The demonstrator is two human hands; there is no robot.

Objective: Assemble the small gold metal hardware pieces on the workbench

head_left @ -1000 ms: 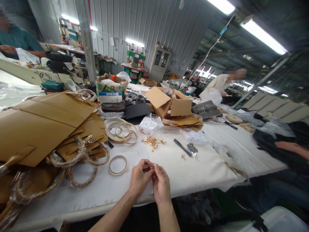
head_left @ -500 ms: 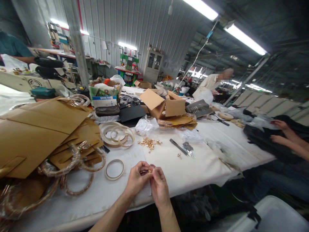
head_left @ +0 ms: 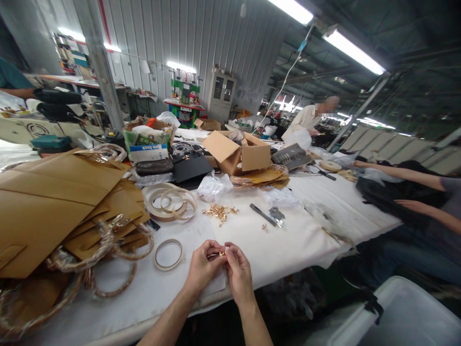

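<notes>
Between my fingertips, close to the table's front edge, is a small gold metal fitting (head_left: 222,253). My left hand (head_left: 203,264) pinches it from the left, and my right hand (head_left: 239,271) is closed on its other side, the two hands touching or nearly so. Part of the fitting is hidden by the fingers. Beyond the hands lies a pile of similar gold fittings (head_left: 218,212), with a few more (head_left: 264,228) apart to the right. A roll of tape (head_left: 168,254) lies flat to the left of my left hand.
Brown bag panels (head_left: 61,192) and plastic-wrapped ring handles (head_left: 84,259) are heaped at the left. Dark metal tweezers or a strip (head_left: 262,214) lie beside grey pieces (head_left: 276,214). Farther back stands an open cardboard box (head_left: 234,154). A co-worker's arms (head_left: 414,175) reach over black material at the right.
The camera view has shifted slightly. More of the gold fitting shows between my fingers. At the right, the co-worker's far arm has stretched out farther over the black material.
</notes>
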